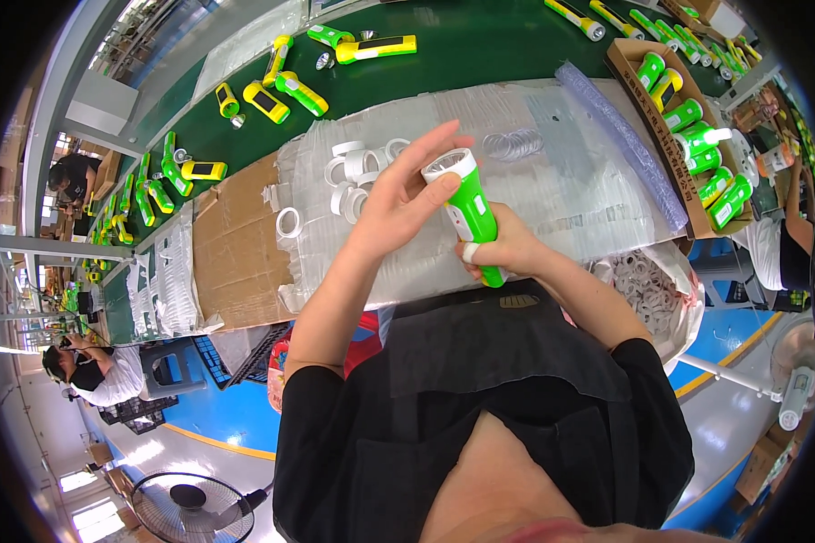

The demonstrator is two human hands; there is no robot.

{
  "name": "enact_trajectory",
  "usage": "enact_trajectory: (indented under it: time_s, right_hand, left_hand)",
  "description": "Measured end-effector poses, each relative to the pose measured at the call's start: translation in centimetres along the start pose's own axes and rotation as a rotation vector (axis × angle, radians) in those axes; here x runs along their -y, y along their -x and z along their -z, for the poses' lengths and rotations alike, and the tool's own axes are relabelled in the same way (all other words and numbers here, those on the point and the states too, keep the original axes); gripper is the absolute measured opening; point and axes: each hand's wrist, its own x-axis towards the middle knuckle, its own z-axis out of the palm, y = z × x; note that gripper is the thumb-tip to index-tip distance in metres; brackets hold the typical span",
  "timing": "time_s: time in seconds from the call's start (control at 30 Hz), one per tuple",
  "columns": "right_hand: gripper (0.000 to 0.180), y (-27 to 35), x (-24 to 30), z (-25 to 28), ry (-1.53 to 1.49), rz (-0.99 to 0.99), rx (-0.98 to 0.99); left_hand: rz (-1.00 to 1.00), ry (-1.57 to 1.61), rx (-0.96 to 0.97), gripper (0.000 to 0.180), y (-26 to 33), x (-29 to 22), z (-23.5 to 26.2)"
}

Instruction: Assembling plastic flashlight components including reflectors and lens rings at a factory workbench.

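- The fingers [398, 185] of the left hand [397, 204] are spread and touch the head of the green plastic flashlight with a white rim and clear lens [466, 210].
- The right hand [503, 244] is closed around the lower body of the flashlight and holds it tilted, with the lens up, above the tabletop [552, 181], in front of the person's chest.
- Under the flashlight lies a clear plastic sheet [561, 195]; white plastic rings [353, 172] rest on it just beside the left hand.
- A brown cardboard box of green flashlights [627, 61] stands to the right, well apart.
- On the dark green conveyor belt [480, 41] behind lie yellow and green flashlights [285, 90].
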Motion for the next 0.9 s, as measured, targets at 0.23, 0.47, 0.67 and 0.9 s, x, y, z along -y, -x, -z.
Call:
enact_trajectory:
  time_s: [0.23, 0.47, 0.67, 0.9]
  right_hand:
    - [0.031, -1.7, -1.3, -1.4, 0.379, 0.142, -0.311]
    - [0.034, -1.2, -1.4, -0.3, 0.335, 0.046, -0.243]
    - [0.032, -1.5, -1.5, -0.7, 0.364, 0.038, -0.270]
    - [0.036, -0.5, -0.3, 0.6, 0.183, 0.036, -0.130]
  left_hand:
    - [0.183, -0.110, -0.327, 0.042, -1.0, 0.8, -2.0]
    - [0.218, 0.186, -0.151, 0.056, -1.2, 0.5, -0.4]
    - [0.192, 0.176, -0.117, 0.048, -0.5, 1.3, 0.1]
    - [0.087, 0.188, 0.018, 0.052, 0.0, 0.7, 0.1]
